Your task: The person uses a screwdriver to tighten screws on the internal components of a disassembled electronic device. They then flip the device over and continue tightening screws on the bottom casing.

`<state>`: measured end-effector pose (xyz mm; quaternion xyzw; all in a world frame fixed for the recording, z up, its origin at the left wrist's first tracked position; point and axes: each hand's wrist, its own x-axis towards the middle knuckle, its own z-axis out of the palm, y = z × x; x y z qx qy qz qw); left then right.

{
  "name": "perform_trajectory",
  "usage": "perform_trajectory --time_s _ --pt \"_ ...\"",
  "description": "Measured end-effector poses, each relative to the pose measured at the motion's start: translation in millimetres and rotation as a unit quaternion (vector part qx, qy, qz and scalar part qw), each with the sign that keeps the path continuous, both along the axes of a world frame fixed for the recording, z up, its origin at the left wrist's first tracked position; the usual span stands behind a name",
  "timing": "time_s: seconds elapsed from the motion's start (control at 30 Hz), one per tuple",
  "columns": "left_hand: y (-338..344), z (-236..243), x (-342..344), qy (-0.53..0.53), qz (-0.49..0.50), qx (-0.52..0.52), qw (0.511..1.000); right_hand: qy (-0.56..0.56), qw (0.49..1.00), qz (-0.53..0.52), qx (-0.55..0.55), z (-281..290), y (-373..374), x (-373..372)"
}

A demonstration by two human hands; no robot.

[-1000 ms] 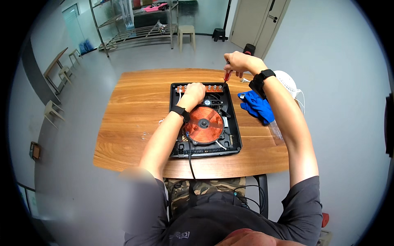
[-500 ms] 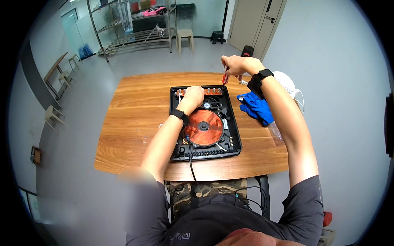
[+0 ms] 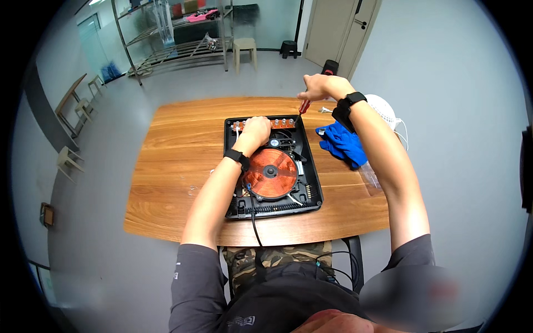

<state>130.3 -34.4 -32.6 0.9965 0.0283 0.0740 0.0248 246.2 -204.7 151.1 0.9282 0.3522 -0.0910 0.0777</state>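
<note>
An opened black induction cooker [image 3: 311, 191] lies on the wooden table in front of me, its round copper coil [image 3: 270, 173] exposed. Along its far end runs an orange circuit board [image 3: 283, 124] with a row of round metal-coloured parts. My left hand [image 3: 257, 130] rests on this board, fingers curled down onto it and the fingertips hidden. My right hand [image 3: 321, 89] grips a red-handled screwdriver [image 3: 303, 107] from above. The screwdriver slants down, its tip at the board's right end near the casing's far right corner; whether it touches a screw is too small to tell.
Right of the cooker lie a blue cloth [image 3: 340, 143] and a clear plastic bag [image 3: 369, 176]. A white fan [image 3: 382, 111] stands behind my right forearm. The cooker's black cord [image 3: 256, 230] hangs over the table's near edge. A metal rack [image 3: 177, 36] and stools stand beyond.
The screwdriver leans more now, its handle tilted to the right, and my right hand's fingers have shifted on it. My left hand stays on the board. The whole view has shifted slightly.
</note>
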Motion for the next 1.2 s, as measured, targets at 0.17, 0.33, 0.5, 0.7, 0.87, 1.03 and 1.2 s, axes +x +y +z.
perform_trajectory --time_s 0.17,0.33,0.5,0.7,0.87,1.03,1.2 --pt "0.3 -0.2 0.6 -0.005 -0.008 0.007 1.0 0.107 0.989 0.096 0.046 6.2 -5.5 -3.7" --pt "4.1 -13.3 2.8 -0.059 -0.019 0.005 0.998 0.106 0.99 0.045 0.083 3.4 4.3 -13.9" --pt "3.7 -19.8 6.8 -0.073 -0.015 0.005 0.997 0.005 1.0 0.023 0.017 -0.5 13.8 -12.7" --pt "6.2 -16.5 5.2 -0.077 -0.018 -0.006 0.997 0.014 0.998 0.042 0.035 -2.9 8.1 -1.4" --pt "5.5 -8.5 1.1 -0.001 -0.004 0.006 1.0 0.074 0.991 0.093 0.064 1.9 4.9 -4.4" --pt "3.8 -12.5 2.5 -0.02 -0.026 0.027 0.999 0.022 0.997 0.001 0.078 -2.2 10.6 -11.9" --pt "7.3 -16.3 2.7 -0.05 -0.027 -0.008 0.998 -0.007 0.999 -0.019 0.036 -4.3 21.9 -14.8"
